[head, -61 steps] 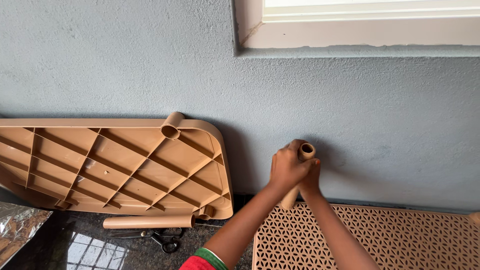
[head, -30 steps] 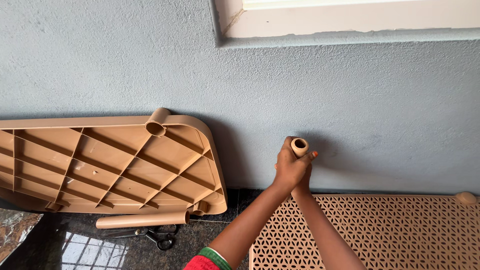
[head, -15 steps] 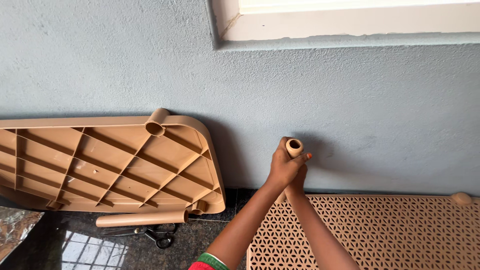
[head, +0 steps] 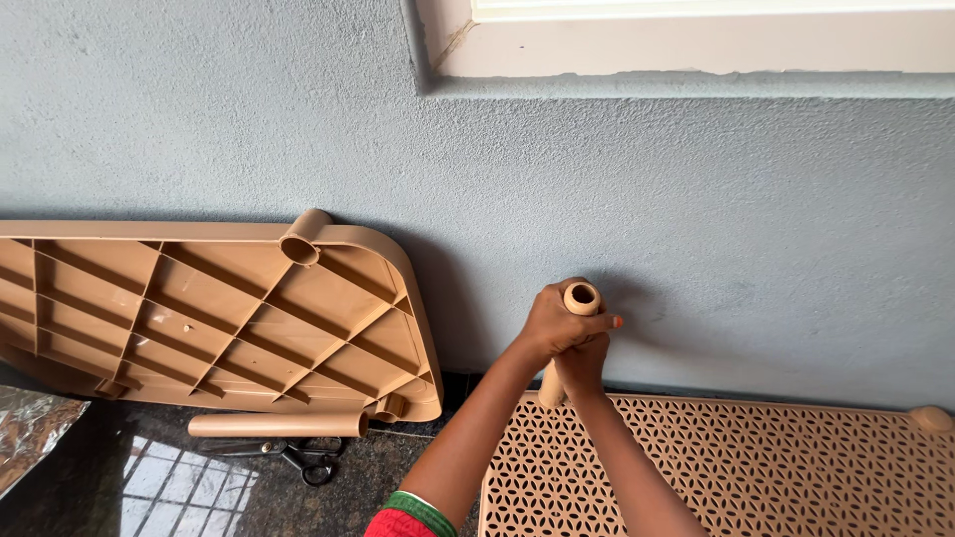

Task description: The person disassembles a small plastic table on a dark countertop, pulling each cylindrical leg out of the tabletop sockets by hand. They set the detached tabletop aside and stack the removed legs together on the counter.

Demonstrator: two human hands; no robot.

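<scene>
Rough grey-blue plastered wall (head: 696, 199) with a white window frame (head: 696, 50) at top. Dark polished stone floor (head: 149, 487) below reflects daylight. A ribbed tan panel (head: 199, 318) leans against the wall.

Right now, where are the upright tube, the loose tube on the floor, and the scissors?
upright tube (head: 581, 298), head view, open top end.
loose tube (head: 277, 426), head view, middle of its length.
scissors (head: 314, 465), head view, handle loops.

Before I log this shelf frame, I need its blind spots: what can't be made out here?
Head view only:
- Lower end of the tan tube at the lattice panel: covered by the left hand and right hand.
- Scissors: partly under the loose tube.
- Ribbed panel: its left part cut off by the frame edge.
</scene>
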